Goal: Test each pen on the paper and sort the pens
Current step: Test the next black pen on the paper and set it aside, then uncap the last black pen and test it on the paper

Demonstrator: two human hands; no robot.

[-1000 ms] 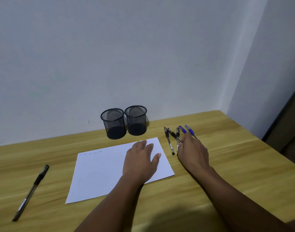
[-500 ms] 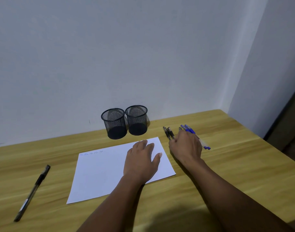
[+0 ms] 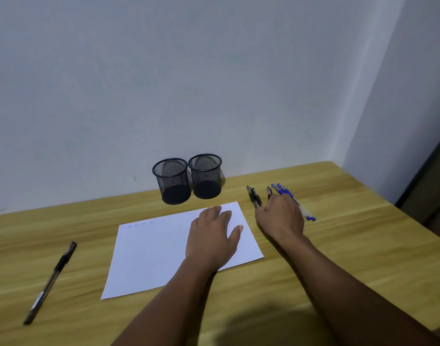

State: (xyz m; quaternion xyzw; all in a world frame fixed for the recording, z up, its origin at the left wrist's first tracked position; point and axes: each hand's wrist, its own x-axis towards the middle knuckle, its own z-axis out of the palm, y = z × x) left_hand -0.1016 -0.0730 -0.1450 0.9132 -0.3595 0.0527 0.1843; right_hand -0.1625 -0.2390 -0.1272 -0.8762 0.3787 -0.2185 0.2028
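The left hand (image 3: 211,236) lies palm down on the right half of the paper (image 3: 151,255), fingers straight and slightly spread, thumb angled out toward the sheet's right edge. The paper is a smooth white rectangle. A short row of faint blue scribbles (image 3: 137,224) sits near its far left corner, well to the left of this hand.

The right hand (image 3: 281,217) rests just beside the paper's right edge, knuckles up and fingers bent down onto a cluster of pens. Whether it pinches one cannot be told, as the fingertips are hidden. Two slim black pens (image 3: 254,197) poke out past its thumb side, touching each other. A third dark pen (image 3: 269,192) juts out beyond the knuckles. Two blue pens (image 3: 282,191) with clear barrels run under the hand and come out at its outer side.

Beyond the left hand stand two round black wire-mesh cups (image 3: 172,181), side by side. Far to its left a lone black pen (image 3: 50,282) lies on the light wood-grain tabletop (image 3: 339,245).
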